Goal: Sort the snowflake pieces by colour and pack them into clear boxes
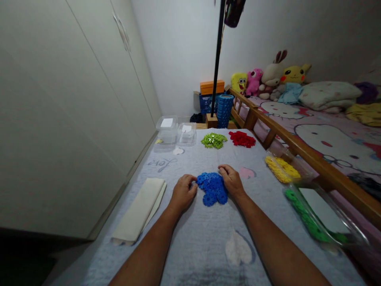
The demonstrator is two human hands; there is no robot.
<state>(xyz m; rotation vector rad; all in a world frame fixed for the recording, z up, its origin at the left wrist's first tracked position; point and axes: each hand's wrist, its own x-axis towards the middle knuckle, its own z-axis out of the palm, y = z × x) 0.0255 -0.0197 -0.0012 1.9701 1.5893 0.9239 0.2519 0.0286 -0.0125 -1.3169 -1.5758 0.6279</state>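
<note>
A heap of small blue plastic discs (212, 188) lies on the grey blanket (202, 246) in front of me. My left hand (182, 193) rests at the heap's left edge, fingers curled, its fingertips touching the discs. My right hand (231, 180) sits at the heap's right and upper edge, fingers bent down onto the discs. The two hands flank the pile. Whether either hand has discs inside its curled fingers is hidden.
Farther back lie a light-green disc pile (213, 140) and a red pile (242, 139). Two clear lidded boxes (176, 132) stand at back left. A folded cream cloth (139, 209) lies left. Yellow discs (281, 169) and a clear box with dark-green discs (312, 216) sit right, by a wooden bed rail (315, 165).
</note>
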